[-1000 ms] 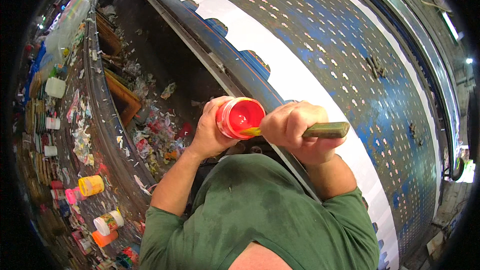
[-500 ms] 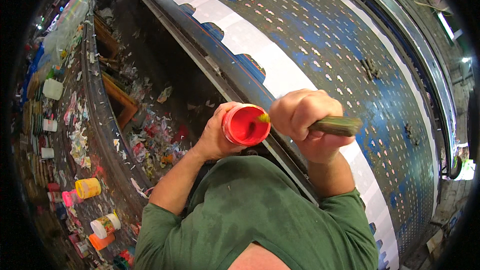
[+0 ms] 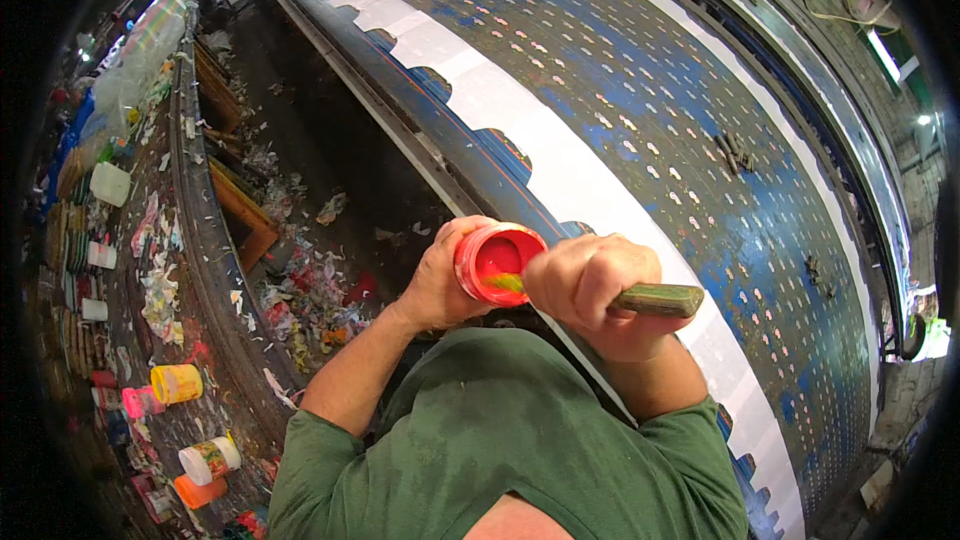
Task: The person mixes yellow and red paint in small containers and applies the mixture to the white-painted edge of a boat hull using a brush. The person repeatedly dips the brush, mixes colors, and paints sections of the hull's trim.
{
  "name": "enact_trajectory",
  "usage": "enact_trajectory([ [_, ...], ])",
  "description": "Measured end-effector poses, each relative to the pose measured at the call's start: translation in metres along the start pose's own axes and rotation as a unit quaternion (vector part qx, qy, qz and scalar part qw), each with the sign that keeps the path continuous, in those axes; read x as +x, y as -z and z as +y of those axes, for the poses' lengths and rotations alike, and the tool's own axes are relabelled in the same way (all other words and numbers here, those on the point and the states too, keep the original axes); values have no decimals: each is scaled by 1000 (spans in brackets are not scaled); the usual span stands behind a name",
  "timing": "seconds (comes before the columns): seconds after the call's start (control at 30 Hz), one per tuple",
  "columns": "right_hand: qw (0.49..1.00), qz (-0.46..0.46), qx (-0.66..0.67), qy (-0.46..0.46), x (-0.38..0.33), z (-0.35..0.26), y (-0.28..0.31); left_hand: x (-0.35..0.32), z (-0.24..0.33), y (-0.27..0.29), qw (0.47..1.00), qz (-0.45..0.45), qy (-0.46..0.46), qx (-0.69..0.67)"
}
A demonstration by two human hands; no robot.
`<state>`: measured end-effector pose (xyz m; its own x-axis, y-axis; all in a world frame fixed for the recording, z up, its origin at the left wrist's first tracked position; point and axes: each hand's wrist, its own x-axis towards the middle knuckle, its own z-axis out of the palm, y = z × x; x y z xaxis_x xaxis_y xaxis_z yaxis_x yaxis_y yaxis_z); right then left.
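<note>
Head view: left hand (image 3: 440, 285) grips red cup (image 3: 497, 262); right hand (image 3: 590, 285) clenches brush (image 3: 655, 300) (at cup's rim).

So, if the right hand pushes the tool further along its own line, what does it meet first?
The right hand aims the tool's tip into the red pot held by the left hand. It would probably meet the red paint or the pot's bottom first; depth is unclear.

Light is even and fairly bright over the middle, coming from ceiling lamps (image 3: 885, 52) at the upper right that blow out to white. The blue dotted cloth (image 3: 640, 110) shines faintly. Straight edges bow strongly toward the rim, and black corners frame the round view. The centre is sharp.
</note>
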<state>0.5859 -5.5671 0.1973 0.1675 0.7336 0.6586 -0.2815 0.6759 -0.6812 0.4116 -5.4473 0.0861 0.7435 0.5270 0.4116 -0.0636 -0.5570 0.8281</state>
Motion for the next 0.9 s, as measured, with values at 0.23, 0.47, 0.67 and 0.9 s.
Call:
enact_trajectory([
  [0.23,998,22,8,66,6,-5,-15,-11,-9,-11,998,55,-40,-12],
  [0.47,999,-15,-21,31,18,-9,-8,-32,-17,-2,999,32,8,10],
  [0.67,964,-221,109,-96,30,14,-18,-74,-12,21,993,83,78,21],
  [0.9,958,-225,168,-61,61,69,-86,-97,-15,81,987,143,63,26],
])
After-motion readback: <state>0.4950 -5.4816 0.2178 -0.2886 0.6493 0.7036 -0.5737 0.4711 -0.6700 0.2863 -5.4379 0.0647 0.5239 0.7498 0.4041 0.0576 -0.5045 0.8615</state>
